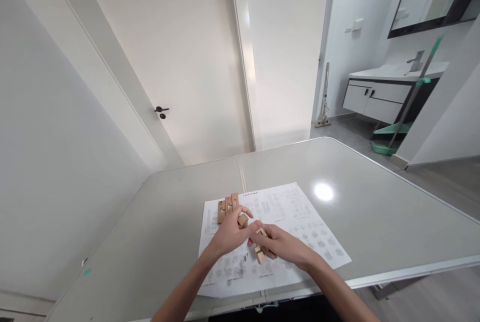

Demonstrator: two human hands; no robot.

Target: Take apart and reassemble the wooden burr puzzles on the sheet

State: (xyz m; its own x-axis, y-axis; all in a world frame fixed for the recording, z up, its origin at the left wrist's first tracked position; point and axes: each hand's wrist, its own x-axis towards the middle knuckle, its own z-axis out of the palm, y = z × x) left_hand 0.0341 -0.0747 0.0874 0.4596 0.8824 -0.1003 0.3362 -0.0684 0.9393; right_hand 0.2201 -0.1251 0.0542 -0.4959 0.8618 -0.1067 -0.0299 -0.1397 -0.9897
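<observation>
My left hand (230, 233) is curled around a small wooden block (243, 220), with the fingers over its far side. Close beside it, my right hand (283, 246) grips a light notched wooden piece (260, 256) that sticks out below the fingers. The fingertips of both hands meet or nearly meet, and they hide part of the pieces. Just beyond my left hand, several brown wooden pieces with cut-outs (227, 203) lie side by side. Under everything is a large white sheet (315, 242) printed with small diagrams.
The sheet lies on a grey table (367, 212) with a seam across it and a metal edge. Behind stands a white door (195, 62) with a black handle. To the right are a sink cabinet (378, 99), a green dustpan (386, 147) and a mop (325, 99).
</observation>
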